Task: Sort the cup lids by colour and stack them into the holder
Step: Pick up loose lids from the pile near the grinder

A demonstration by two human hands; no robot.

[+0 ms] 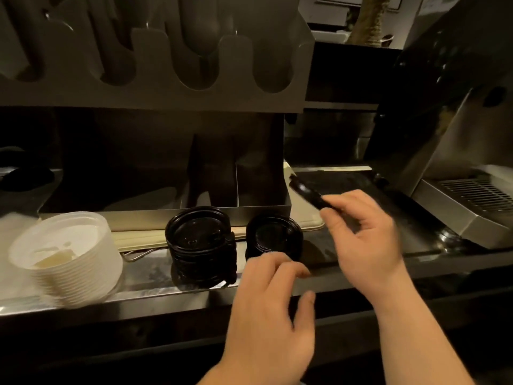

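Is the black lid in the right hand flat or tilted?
Tilted: the right hand pinches the black lid nearly edge-on, raised above the counter.

quick count: one white lid stack (65,257); two black ones, the taller black lid stack (201,245) and the shorter black lid stack (273,237); one loose black lid (305,191), pinched in the right hand (366,240); two hands total, the left hand (272,315) holding nothing; one holder (166,101).

Pretty dim, warm yellowish light. The white lid stack (66,257) is blown out, and the recess under the holder (155,101) goes nearly black. The right hand (363,234) and the black lid (305,190) it pinches are motion-smeared, the left hand (272,307) less so. Smeary glare on the steel surface (155,273); straight lines bow near the edges.
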